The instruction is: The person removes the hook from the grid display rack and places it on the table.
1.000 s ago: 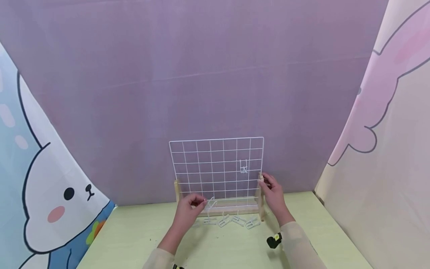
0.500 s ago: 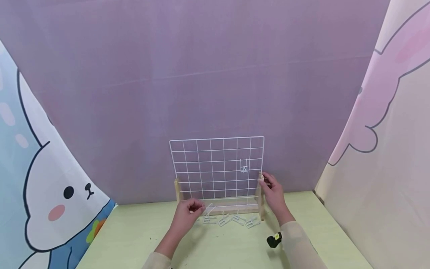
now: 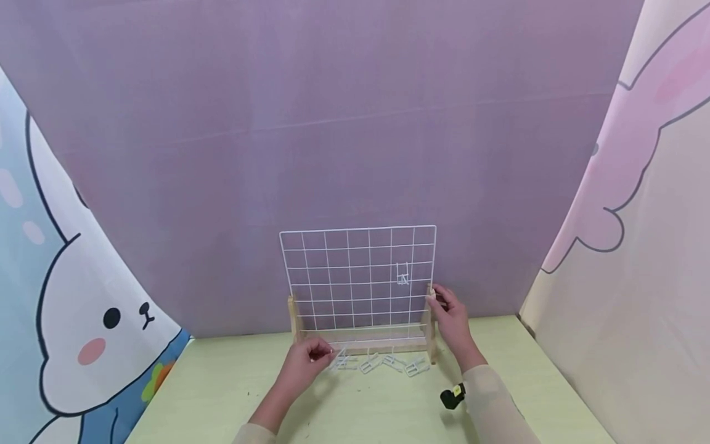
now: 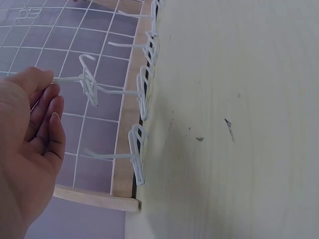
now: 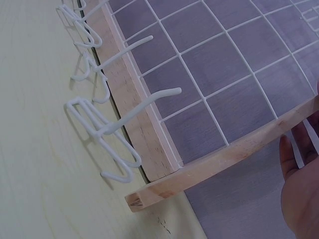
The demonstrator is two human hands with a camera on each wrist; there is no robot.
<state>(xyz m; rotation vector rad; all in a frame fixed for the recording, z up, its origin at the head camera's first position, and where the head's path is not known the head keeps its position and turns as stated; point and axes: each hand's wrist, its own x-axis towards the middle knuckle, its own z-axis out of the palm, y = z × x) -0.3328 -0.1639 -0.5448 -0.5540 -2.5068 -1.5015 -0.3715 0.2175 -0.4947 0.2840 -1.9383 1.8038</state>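
Observation:
My left hand [image 3: 302, 367] pinches a white wire hook [image 4: 88, 82] by the end of its prong, in front of the mesh panel's lower left part. The hook's double-loop back faces the table, clear of the fingers. Several similar hooks [image 3: 394, 362] lie in a row on the table along the stand's base, prongs pointing up. My right hand [image 3: 455, 324] holds the right upright [image 3: 431, 333] of the wooden stand near its top; part of that hand is cut off in the right wrist view. One hook [image 3: 402, 275] hangs on the white wire grid panel [image 3: 359, 285], upper right.
The pale green-yellow table [image 3: 377, 413] carries the stand and hooks. Behind it hangs a purple backdrop [image 3: 333, 123]. Cartoon-print cloths stand at left [image 3: 72, 296] and right [image 3: 638, 246]. A black wrist camera [image 3: 452, 398] sits beside the right sleeve.
My left hand has lowered with the hook, from in front of the grid down toward the row of hooks at the base. The right hand stays on the upright.

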